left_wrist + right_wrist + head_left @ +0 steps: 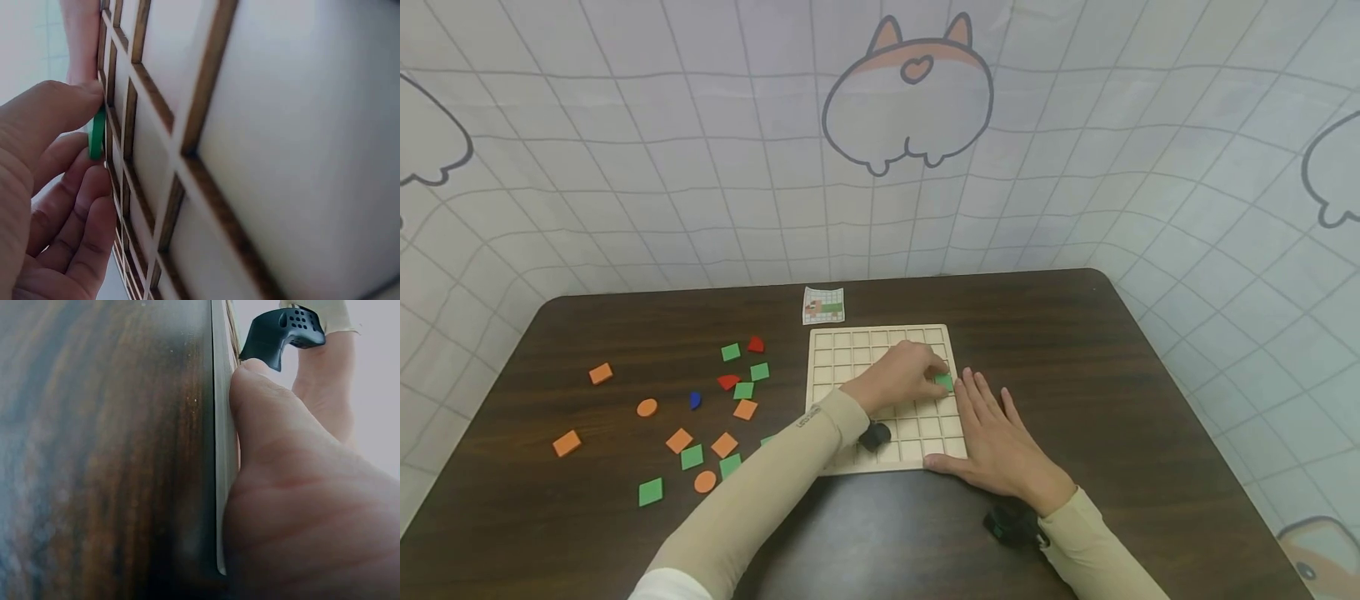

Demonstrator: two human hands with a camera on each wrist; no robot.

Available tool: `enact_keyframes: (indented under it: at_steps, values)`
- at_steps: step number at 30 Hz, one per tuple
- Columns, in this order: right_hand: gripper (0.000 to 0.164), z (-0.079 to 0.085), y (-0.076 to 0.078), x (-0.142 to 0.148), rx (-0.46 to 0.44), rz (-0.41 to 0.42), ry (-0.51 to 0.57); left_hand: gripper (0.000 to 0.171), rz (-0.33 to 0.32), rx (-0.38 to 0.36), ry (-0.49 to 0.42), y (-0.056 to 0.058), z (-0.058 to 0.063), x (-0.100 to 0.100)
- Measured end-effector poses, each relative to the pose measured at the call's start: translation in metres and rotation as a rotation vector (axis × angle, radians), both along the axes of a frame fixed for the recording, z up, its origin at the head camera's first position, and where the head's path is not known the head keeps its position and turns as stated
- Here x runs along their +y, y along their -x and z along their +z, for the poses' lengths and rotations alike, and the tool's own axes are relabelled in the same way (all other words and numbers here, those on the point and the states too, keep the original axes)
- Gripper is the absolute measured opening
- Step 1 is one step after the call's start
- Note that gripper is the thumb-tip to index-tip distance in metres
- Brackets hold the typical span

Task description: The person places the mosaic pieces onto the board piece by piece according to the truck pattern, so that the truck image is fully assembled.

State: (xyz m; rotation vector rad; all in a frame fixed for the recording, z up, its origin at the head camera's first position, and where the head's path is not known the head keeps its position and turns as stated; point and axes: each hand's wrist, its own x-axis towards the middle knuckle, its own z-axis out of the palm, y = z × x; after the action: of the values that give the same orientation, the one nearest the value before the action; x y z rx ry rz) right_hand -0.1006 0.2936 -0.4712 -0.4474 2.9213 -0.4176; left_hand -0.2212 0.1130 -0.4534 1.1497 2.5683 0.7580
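Observation:
A pale wooden grid board (842, 358) lies on the table. Reaching across it, my left hand (898, 375) pinches a green square tile (944, 382) between thumb and fingers, over a cell in the right-hand column. In the left wrist view the green tile (96, 134) is seen edge-on, close against the grid's ridges. My right hand (1000, 446) rests with fingers straight along the board's right side, its thumb on the lower right corner. The right wrist view shows that thumb (265, 409) at the board's edge (222, 444).
Left of the board lie scattered tiles: green squares (651, 492), orange squares (567, 443), orange circles (647, 407), red pieces (756, 344) and a blue half-round (696, 401). A small pattern card (823, 306) sits behind the board. A gridded cloth (760, 167) hangs behind the table.

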Motion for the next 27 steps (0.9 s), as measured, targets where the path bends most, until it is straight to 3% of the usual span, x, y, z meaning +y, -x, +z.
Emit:
enact_keyframes:
  at_steps: [6, 27]
  values:
    - [0.121, -0.0005, 0.0002, 0.0005, -0.004, -0.001, 0.006, 0.039, 0.008, -0.010, -0.007, 0.0001, -0.0026, -0.0018]
    - [0.121, -0.0016, 0.0001, 0.0006, -0.006, -0.006, 0.024, 0.036, 0.010, -0.040, -0.023, 0.0000, -0.0012, -0.0030]
